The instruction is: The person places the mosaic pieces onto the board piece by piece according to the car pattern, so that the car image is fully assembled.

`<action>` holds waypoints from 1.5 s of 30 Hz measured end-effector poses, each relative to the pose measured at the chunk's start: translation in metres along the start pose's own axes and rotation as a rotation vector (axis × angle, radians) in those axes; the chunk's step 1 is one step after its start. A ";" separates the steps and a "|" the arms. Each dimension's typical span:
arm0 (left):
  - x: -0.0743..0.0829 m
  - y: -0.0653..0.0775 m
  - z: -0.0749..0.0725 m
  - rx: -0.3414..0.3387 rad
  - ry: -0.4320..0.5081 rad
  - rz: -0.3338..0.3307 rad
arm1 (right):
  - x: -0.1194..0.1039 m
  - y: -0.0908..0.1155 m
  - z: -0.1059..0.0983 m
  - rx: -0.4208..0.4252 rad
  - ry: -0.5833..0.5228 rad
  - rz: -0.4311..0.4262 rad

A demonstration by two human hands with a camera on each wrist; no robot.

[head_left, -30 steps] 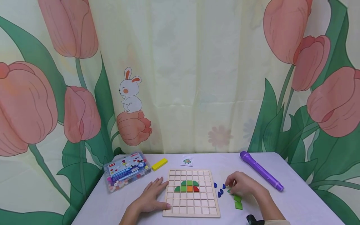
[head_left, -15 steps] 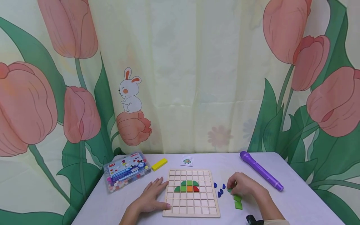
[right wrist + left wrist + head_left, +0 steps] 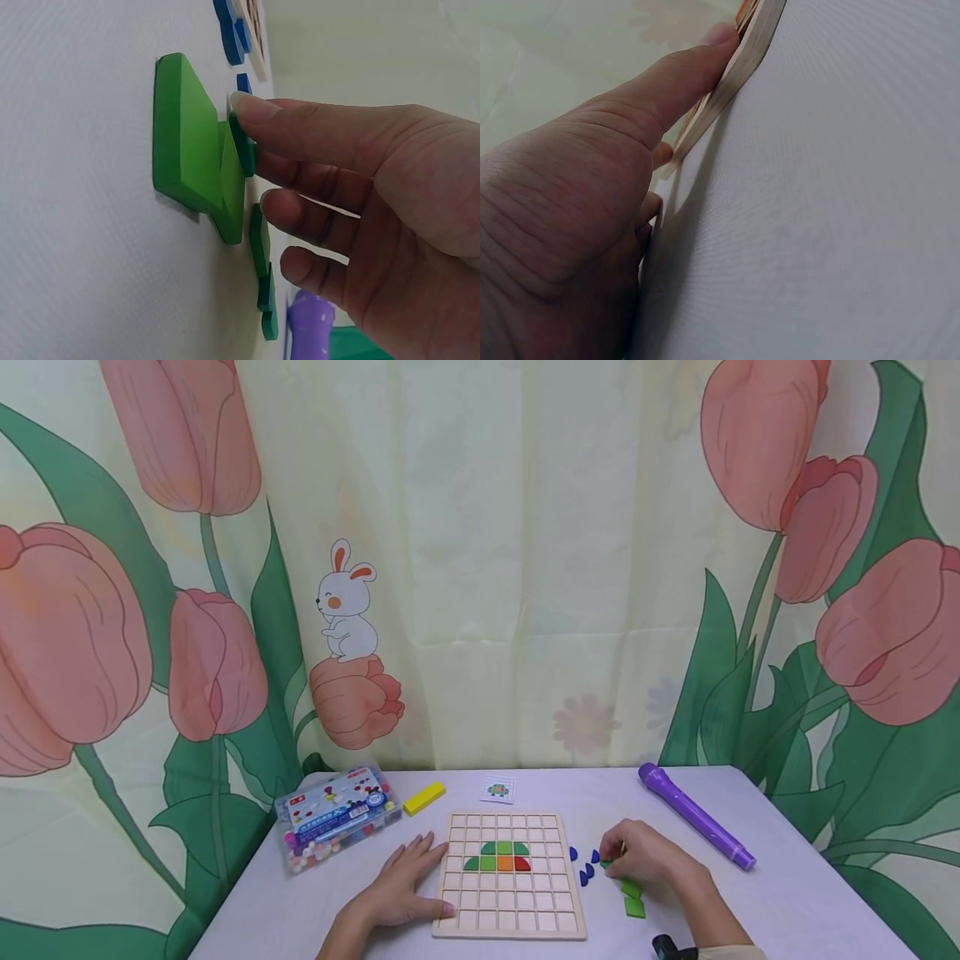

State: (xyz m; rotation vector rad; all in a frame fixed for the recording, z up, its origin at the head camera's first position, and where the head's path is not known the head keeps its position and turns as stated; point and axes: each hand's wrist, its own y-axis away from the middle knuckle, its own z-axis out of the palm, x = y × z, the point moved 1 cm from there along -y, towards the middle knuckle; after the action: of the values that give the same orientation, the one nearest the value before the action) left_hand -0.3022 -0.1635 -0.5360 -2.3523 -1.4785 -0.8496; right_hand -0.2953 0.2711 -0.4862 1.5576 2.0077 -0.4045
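Note:
A wooden grid board [image 3: 510,925] lies on the table. Green, orange and red pieces fill a few cells in its middle. My left hand [image 3: 397,885] rests at the board's left edge, fingers stretched out and thumb on the rim [image 3: 742,64]. Right of the board, my right hand [image 3: 645,853] pinches a dark green piece [image 3: 244,148] between thumb and fingers. Beneath it lie light green squares [image 3: 184,135], also visible as a light green square [image 3: 634,907] in the head view. More dark green pieces [image 3: 259,240] lie beyond, under the curled fingers.
Several small blue pieces [image 3: 584,877] lie between board and right hand. A purple microphone-shaped stick [image 3: 697,817] lies at the right. Behind the board is a small picture card [image 3: 498,789]. A yellow block [image 3: 424,798] and a clear plastic box [image 3: 337,814] stand back left.
My right hand has shifted only slightly, and the dark green piece at its fingertips has moved a little left. The left hand and the board keep their places.

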 end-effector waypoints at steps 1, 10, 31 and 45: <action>0.000 0.000 0.000 0.000 0.000 -0.001 | 0.000 0.000 0.000 0.002 0.002 0.006; 0.000 -0.001 -0.001 0.000 -0.001 0.000 | 0.000 -0.001 0.001 -0.004 -0.004 -0.004; -0.003 -0.005 0.001 -0.003 0.002 -0.019 | -0.002 0.002 -0.003 -0.009 -0.063 -0.034; -0.001 0.000 -0.001 0.009 0.004 0.024 | -0.003 0.002 -0.004 -0.017 -0.062 -0.075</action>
State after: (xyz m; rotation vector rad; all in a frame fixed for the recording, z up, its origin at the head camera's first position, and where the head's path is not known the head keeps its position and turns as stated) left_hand -0.3028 -0.1642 -0.5358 -2.3554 -1.4459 -0.8396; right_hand -0.2937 0.2711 -0.4811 1.4451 2.0216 -0.4581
